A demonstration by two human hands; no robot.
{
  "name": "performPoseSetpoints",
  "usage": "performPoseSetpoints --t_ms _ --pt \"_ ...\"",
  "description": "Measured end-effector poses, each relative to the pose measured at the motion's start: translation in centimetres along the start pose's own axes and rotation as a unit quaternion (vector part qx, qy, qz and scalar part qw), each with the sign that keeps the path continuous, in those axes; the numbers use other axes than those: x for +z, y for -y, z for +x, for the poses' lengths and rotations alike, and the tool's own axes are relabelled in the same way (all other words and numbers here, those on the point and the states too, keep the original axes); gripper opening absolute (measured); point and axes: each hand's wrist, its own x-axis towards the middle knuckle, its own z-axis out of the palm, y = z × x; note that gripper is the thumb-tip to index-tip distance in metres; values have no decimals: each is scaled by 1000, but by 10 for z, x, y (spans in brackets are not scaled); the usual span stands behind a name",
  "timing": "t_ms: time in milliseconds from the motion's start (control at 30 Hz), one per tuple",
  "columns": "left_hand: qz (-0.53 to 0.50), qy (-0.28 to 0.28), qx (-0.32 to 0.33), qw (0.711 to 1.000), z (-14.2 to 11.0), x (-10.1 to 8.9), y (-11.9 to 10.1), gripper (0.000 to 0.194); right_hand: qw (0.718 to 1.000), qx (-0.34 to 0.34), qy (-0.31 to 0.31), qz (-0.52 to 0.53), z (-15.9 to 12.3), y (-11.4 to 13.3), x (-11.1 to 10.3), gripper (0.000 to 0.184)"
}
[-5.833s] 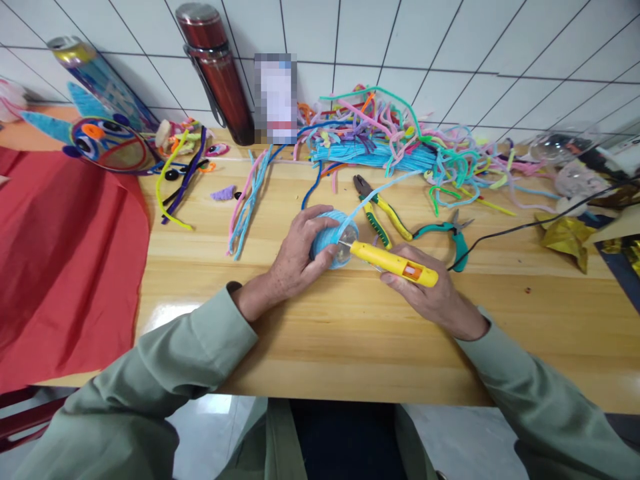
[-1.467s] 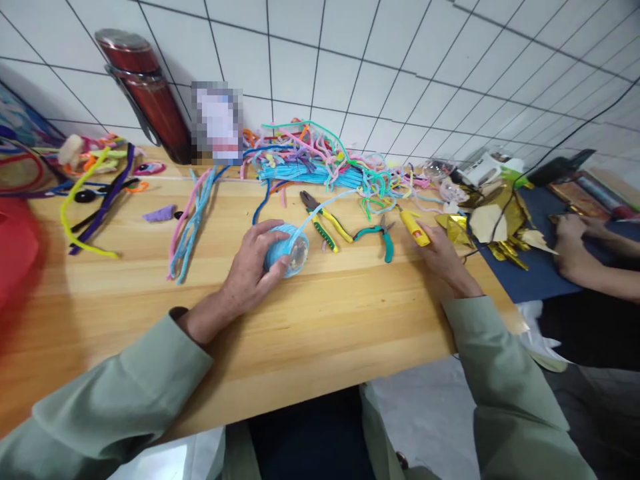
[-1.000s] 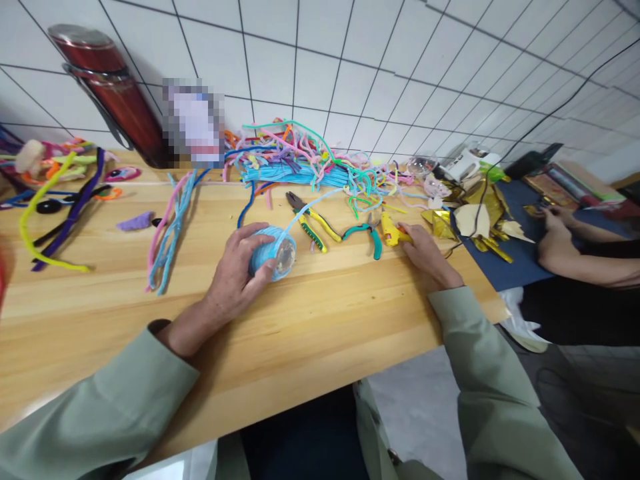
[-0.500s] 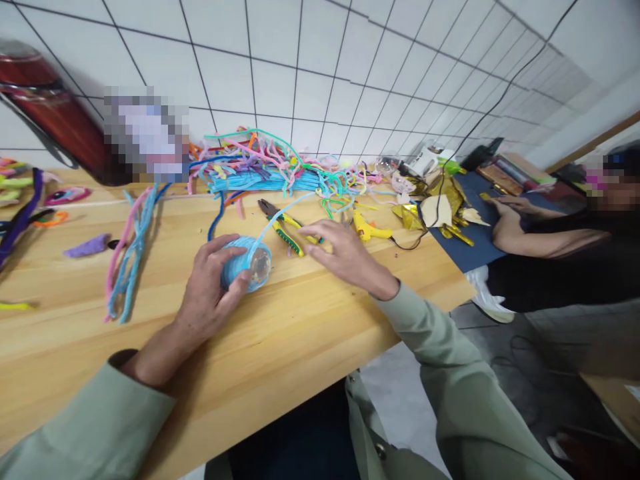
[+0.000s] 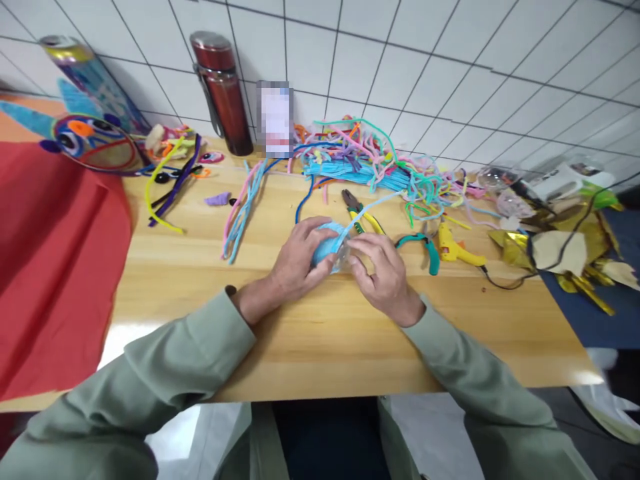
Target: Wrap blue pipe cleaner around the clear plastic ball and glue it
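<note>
My left hand (image 5: 299, 261) is wrapped round a clear plastic cylinder (image 5: 327, 244) wound with light blue pipe cleaner; I cannot make out whether it is a bottle. A loose light blue strand (image 5: 374, 208) runs from it up toward the back right. At the cylinder's bare clear end, my right hand (image 5: 381, 272) has its thumb and fingers curled against it. Just behind the hands lie pliers (image 5: 369, 215) with yellow and green handles, partly covered by the right hand. Teal-handled cutters (image 5: 423, 248) rest to the right of that hand.
A tangled heap of pipe cleaners (image 5: 360, 163) lies along the tiled wall. A yellow glue gun (image 5: 455, 248) with a cord and gold foil (image 5: 515, 248) are at right. Left stand a red flask (image 5: 223, 93), a blurred phone-like panel (image 5: 277, 123) and a can (image 5: 95, 80); red cloth (image 5: 60, 267) covers the table's left end.
My view has turned left, bringing the red cloth and can into sight. My right hand has moved in from beside the pliers to the cylinder's clear end. My left hand still holds the cylinder.
</note>
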Motion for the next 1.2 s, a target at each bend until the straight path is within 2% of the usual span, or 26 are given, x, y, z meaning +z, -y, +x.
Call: performPoseSetpoints --t_ms 167,267,533,800,1067,1200 --pt "-6 6 2 1000 0 -1 -1 36 997 -70 -6 -27 0 -2 2 42" --pt "-1 10 4 1000 0 -2 -1 37 995 -90 -4 -29 2 -3 3 45" --pt "-7 -2 11 1000 1 0 -1 36 996 -81 29 -9 1 -7 6 48" --pt "-12 9 8 1000 2 -2 -1 37 998 -54 21 13 0 -8 8 45" --pt "-3 -12 25 1000 2 1 1 36 998 -53 15 12 -1 -8 9 42" --pt "-5 -5 17 1000 2 0 0 35 998 -56 20 4 -1 -8 9 42"
